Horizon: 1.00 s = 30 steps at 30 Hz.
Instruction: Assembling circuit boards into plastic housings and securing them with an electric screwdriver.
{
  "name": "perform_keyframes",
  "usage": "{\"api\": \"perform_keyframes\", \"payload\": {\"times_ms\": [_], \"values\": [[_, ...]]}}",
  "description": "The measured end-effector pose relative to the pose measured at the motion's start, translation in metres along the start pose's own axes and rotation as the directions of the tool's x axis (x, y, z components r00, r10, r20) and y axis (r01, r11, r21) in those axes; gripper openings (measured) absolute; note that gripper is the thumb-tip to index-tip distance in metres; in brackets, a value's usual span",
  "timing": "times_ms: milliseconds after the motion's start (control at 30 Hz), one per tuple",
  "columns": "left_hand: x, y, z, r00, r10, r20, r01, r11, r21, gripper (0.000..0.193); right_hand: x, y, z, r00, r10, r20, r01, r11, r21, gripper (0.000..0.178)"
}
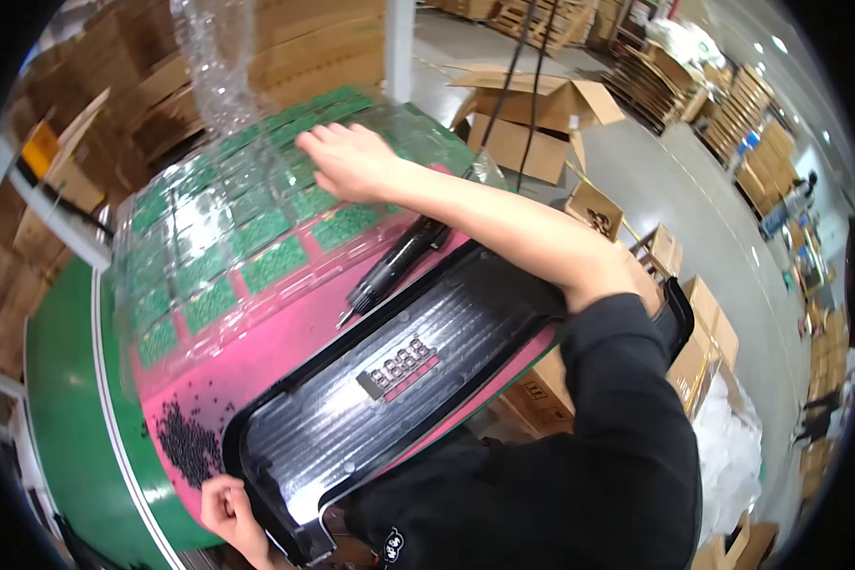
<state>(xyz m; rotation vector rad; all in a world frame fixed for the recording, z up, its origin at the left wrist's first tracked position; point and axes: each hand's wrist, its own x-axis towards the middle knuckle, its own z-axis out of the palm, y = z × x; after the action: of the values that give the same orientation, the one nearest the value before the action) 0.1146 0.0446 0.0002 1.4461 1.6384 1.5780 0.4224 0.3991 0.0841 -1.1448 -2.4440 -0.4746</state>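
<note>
A long black plastic housing (465,309) lies slantwise in front of me, its hollow side up. Inside it sits a small module with a row of digit-like windows (404,369). My left hand (230,513) is beside the housing's near left corner, fingers curled closed; whatever they hold is hidden. A heap of small black screws (190,445) lies just beyond it. My right arm stretches across the housing, and my right hand (351,163) is over the clear plastic trays (256,271) of green circuit boards (274,264), thumb apart from the bent fingers. Below it rests a black electric screwdriver (389,271).
The pink mat (247,347) lies on a green table (62,351). Clear bubble wrap (217,66) hangs at the back. Open cardboard boxes (532,123) stand on the floor to the right, with dark cables (527,85) hanging before them. Stacked cartons (313,47) line the far side.
</note>
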Motion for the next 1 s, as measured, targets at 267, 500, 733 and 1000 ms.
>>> {"api": "perform_keyframes", "payload": {"times_ms": [267,500,733,1000], "values": [[0.0,0.016,0.006,0.993,-0.118,-0.001,0.117,0.981,0.152,0.004,0.074,0.059,0.127,0.951,0.305,0.037,-0.295,0.939,-0.177,0.029],[0.001,0.012,0.004,0.996,-0.093,-0.015,0.095,0.987,0.131,0.006,0.097,0.081,0.164,0.96,0.273,0.056,-0.268,0.959,-0.094,0.033],[0.003,-0.013,-0.006,0.998,0.061,0.002,-0.061,0.988,0.145,0.012,0.098,0.075,0.151,0.986,0.162,0.026,-0.155,0.97,-0.186,0.032],[0.006,0.003,0.011,1.0,-0.023,0.013,0.023,0.999,0.04,0.008,0.094,0.092,0.171,0.973,0.228,0.04,-0.222,0.968,-0.119,0.051]]}}
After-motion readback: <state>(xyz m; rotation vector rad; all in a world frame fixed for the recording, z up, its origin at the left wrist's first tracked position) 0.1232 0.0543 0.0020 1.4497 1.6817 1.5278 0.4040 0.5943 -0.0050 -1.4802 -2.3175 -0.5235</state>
